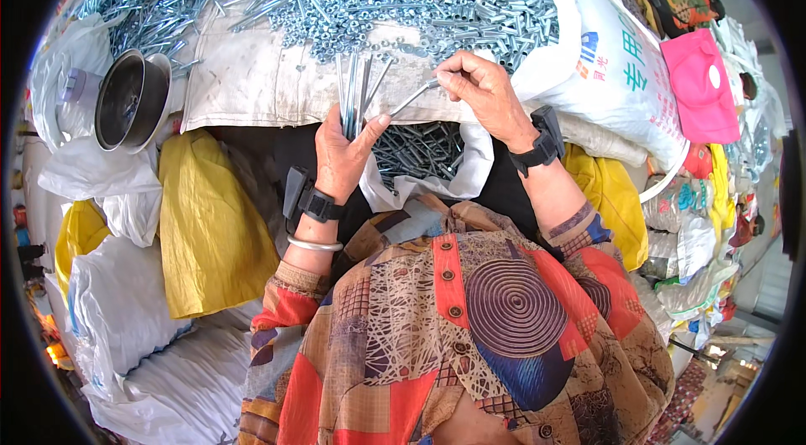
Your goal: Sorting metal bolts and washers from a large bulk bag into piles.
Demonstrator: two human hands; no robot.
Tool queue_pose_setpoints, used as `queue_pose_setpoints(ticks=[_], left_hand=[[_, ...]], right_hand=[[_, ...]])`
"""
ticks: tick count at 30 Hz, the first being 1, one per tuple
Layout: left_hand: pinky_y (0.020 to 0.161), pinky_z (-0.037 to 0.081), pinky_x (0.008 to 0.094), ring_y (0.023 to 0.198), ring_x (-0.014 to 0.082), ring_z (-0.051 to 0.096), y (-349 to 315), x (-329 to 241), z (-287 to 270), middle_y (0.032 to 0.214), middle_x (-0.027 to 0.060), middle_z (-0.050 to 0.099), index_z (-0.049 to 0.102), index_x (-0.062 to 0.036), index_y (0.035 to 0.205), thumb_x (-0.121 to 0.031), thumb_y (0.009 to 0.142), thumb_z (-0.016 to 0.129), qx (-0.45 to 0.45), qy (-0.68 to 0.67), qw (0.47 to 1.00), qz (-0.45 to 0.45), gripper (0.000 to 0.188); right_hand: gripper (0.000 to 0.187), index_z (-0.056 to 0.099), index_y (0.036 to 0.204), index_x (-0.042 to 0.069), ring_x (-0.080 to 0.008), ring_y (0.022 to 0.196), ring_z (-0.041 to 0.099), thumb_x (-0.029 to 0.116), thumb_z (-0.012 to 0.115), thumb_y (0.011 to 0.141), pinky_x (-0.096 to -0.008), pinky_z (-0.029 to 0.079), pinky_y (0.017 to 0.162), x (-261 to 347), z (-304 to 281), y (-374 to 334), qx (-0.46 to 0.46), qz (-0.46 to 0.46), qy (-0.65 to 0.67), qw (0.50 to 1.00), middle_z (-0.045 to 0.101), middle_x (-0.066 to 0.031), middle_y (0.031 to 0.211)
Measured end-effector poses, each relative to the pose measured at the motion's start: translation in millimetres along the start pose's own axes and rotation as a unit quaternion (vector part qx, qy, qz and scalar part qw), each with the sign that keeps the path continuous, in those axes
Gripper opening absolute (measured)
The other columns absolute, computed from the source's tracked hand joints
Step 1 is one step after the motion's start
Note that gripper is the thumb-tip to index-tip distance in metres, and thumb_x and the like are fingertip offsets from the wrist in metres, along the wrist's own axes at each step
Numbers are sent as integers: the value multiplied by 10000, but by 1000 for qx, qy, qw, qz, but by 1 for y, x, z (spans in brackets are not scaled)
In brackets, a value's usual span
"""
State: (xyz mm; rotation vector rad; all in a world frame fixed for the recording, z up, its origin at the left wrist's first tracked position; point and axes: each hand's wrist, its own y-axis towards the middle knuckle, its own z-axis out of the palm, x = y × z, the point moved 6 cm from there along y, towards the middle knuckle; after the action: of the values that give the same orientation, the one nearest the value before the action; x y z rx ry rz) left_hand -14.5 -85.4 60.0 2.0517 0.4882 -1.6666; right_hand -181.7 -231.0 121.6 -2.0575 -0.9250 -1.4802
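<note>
My left hand (342, 155) is closed around several long, thin metal rods (351, 92) that stick up and fan out from the fist. Between my two hands slants a single metal rod (413, 98), its lower end at my left thumb. At the upper end of this slanted rod, a darker tip is pinched by the thumb and fingers of my right hand (487, 96). A white sack (478, 161) below the hands holds many dark, slim metal pieces (420, 151). Whether the slanted rod carries a nut or sleeve is too small to tell.
Ahead, a cloth-covered work surface (243, 88) bears heaps of small nuts (336, 13), short metal tubes (508, 13) and long rods (159, 21). A dark round pan (128, 101) is at left. Yellow sacks (206, 227), a printed white sack (621, 75) and a pink cap (698, 84) lie around.
</note>
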Motion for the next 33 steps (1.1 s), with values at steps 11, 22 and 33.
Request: queue_pose_setpoints(ticks=[11, 22, 33], left_hand=[[547, 444, 296, 568, 129, 471, 0, 3, -10, 648, 63, 582, 608, 13, 933, -308, 831, 807, -11, 107, 994, 19, 392], [556, 458, 357, 553, 259, 538, -1, 24, -20, 655, 157, 597, 590, 22, 912, -335, 869, 763, -8, 108, 994, 12, 398], [434, 356, 199, 508, 24, 466, 6, 42, -36, 678, -7, 592, 599, -16, 982, -276, 939, 700, -19, -54, 996, -68, 282]], right_hand=[[203, 647, 933, 3, -79, 661, 496, 206, 643, 944, -260, 402, 593, -18, 15, 5, 31, -1, -38, 999, 565, -2, 718], [183, 641, 977, 16, -47, 681, 526, 198, 623, 971, -225, 435, 612, -29, 45, 14, 67, 49, -19, 996, 563, 29, 744], [211, 643, 1079, 20, -229, 807, 619, 172, 639, 933, -345, 492, 715, -34, 23, 67, -40, -111, -204, 972, 613, -79, 890]])
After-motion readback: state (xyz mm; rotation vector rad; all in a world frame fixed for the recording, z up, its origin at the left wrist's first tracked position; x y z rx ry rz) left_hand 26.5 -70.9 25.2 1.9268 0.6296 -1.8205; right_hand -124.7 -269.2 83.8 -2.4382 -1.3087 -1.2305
